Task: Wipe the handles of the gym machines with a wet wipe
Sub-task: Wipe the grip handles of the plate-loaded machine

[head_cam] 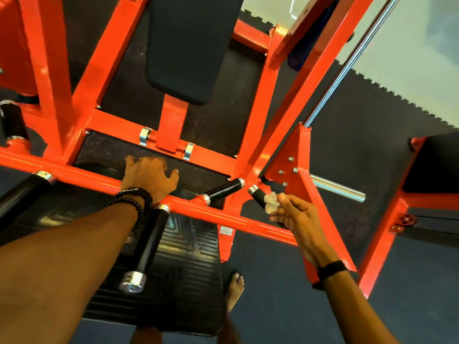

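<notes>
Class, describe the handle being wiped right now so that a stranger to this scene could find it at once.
Start at the long orange crossbar running across the machine. Just beyond its right part, two short black chrome-capped grips stick out side by side. The one meant is the right-hand handle, the only one with the white wet wipe pressed on it by the right hand.

Crumpled white wet wipe (271, 201) against short black handle (258, 196), tilted.

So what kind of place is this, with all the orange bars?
Most likely a gym. The orange frame is a weight machine, with a black pad, black handles and rubber floor mats.
</notes>
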